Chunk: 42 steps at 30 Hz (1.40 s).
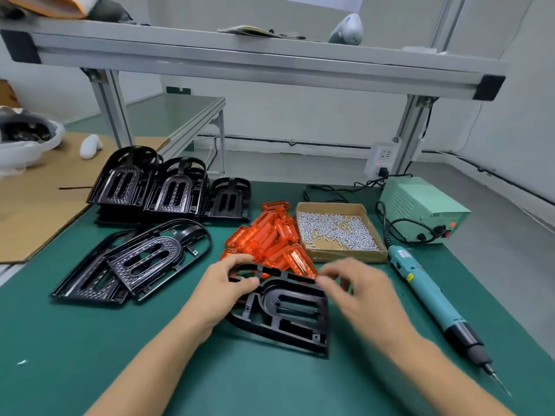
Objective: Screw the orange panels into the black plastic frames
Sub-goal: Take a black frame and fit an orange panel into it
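The right hand (357, 291) is motion-blurred, so its grip is unclear. The left hand (223, 285) hides the frame's (288, 310) near corner. The helmet (24, 136) is cropped at left.

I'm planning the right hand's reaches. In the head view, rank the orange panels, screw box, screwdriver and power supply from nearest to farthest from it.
From the right hand:
1. Orange panels, just ahead and left of the fingertips.
2. Screw box, ahead, and screwdriver, to the right: too close to call.
3. Power supply, far right at the back.

Glossy black plastic frame (285, 310), matt green mat (90, 340)
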Each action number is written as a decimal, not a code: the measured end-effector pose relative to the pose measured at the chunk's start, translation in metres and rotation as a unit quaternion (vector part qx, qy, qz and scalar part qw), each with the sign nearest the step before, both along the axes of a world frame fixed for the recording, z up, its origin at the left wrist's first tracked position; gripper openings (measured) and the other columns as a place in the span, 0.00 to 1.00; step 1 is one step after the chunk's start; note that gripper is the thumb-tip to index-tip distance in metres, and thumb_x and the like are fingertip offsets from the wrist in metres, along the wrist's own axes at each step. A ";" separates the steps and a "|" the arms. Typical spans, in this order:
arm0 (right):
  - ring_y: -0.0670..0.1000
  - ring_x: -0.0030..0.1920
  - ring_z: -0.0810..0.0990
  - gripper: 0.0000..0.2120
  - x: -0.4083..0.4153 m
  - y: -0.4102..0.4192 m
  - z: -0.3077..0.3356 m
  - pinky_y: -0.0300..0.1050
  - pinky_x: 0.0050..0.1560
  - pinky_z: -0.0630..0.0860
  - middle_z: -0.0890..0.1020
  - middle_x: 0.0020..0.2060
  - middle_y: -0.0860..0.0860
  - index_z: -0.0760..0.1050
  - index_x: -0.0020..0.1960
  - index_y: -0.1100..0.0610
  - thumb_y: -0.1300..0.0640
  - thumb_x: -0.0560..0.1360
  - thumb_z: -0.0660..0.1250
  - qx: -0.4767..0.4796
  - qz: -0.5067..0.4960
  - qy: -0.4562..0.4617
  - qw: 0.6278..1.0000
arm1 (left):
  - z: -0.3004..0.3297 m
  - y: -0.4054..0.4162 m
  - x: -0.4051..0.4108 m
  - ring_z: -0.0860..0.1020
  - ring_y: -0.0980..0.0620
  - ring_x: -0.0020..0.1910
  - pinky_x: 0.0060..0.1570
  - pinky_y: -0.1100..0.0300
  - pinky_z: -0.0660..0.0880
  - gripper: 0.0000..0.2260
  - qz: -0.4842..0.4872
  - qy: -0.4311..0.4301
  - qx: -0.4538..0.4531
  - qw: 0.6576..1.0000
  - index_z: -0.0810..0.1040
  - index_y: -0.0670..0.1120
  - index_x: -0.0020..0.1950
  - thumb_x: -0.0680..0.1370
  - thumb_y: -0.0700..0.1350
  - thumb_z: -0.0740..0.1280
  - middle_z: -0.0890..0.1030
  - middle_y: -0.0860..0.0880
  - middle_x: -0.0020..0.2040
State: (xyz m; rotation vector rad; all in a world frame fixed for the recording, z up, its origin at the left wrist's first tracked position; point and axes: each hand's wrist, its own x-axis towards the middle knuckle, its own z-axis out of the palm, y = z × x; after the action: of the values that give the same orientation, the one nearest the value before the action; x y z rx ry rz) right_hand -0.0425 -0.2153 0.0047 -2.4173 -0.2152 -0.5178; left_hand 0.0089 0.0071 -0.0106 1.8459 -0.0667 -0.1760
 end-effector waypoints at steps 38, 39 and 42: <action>0.44 0.28 0.75 0.12 0.020 0.005 0.058 0.36 0.28 0.77 0.79 0.30 0.51 0.83 0.39 0.59 0.49 0.65 0.74 0.406 0.128 0.281 0.860 | 0.049 -0.031 -0.026 0.83 0.50 0.42 0.36 0.60 0.79 0.16 -0.062 0.049 -0.320 0.944 0.86 0.46 0.46 0.79 0.34 0.60 0.85 0.44 0.47; 0.44 0.28 0.75 0.12 0.020 0.005 0.058 0.36 0.29 0.77 0.80 0.30 0.51 0.83 0.38 0.58 0.49 0.65 0.73 0.409 0.130 0.283 0.857 | 0.049 -0.030 -0.026 0.83 0.50 0.42 0.36 0.60 0.79 0.16 -0.064 0.049 -0.319 0.944 0.86 0.46 0.46 0.79 0.34 0.60 0.85 0.44 0.47; 0.44 0.28 0.76 0.12 0.020 0.004 0.057 0.35 0.30 0.78 0.81 0.32 0.52 0.84 0.39 0.58 0.49 0.65 0.73 0.427 0.137 0.287 0.847 | 0.049 -0.029 -0.026 0.83 0.49 0.42 0.36 0.61 0.79 0.14 -0.063 0.052 -0.323 0.943 0.85 0.43 0.46 0.78 0.32 0.60 0.85 0.42 0.47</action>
State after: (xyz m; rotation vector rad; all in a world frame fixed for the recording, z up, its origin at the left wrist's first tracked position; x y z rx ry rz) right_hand -0.0224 -0.2110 0.0621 -1.5209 -0.0411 0.2356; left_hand -0.0171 -0.0221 0.0385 1.1751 -0.1507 -0.3003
